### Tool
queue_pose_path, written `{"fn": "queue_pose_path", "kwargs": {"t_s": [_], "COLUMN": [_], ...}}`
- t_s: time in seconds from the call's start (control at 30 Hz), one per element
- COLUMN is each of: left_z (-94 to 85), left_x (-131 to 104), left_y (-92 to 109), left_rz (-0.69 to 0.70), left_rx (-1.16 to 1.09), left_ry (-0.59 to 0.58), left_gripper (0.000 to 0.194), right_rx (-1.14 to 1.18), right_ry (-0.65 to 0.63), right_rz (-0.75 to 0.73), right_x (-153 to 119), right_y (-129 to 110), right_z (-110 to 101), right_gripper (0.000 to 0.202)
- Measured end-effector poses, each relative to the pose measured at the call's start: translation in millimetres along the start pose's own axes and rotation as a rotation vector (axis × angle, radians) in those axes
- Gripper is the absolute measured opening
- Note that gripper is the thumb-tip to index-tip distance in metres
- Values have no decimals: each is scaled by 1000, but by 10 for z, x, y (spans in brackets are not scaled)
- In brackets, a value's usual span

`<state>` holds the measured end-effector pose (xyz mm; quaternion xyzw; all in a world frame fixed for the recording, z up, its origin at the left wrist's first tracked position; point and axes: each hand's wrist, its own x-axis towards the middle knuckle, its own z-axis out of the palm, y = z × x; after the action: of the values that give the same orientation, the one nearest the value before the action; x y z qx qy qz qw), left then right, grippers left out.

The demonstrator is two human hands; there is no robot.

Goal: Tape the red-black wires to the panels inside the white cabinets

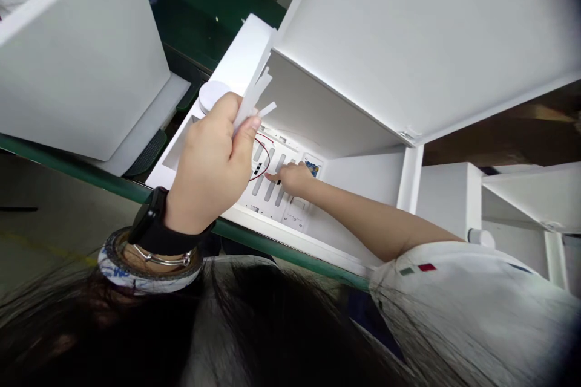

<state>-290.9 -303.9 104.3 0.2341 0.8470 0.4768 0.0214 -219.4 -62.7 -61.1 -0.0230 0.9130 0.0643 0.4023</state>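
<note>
Here left hand (211,163) pinches strips (256,97), raised.

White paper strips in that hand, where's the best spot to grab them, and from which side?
Grab the thin white paper strips near their lower ends, just above the left hand, coming from the open front. There they sit bunched together between thumb and fingers; the upper tips fan apart and would probably bend.
</note>
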Motion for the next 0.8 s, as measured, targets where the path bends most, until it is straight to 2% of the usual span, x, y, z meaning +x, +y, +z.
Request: {"fn": "queue_pose_path", "kwargs": {"t_s": [0.17,0.33,0.47,0.6,0.8], "left_z": [4,8,7,7,1], "left_x": [5,8,8,10,11], "left_y": [-2,-4,-1,2,-3], "left_rz": [67,73,62,49,46], "left_rx": [54,27,33,40,29], "left_ry": [11,6,-5,-12,-20], "left_gripper": [18,17,17,17,18], "right_rx": [1,-26,-96,-125,-139], "right_ry": [16,185,237,220,99], "right_rz": [-39,-199,-237,-211,-133], "right_x": [7,48,172,210,-54], "right_y": [22,52,-43,-123,19], "right_z": [-105,-173,-170,-129,54], "right_gripper": [61,67,66,63,69]}}
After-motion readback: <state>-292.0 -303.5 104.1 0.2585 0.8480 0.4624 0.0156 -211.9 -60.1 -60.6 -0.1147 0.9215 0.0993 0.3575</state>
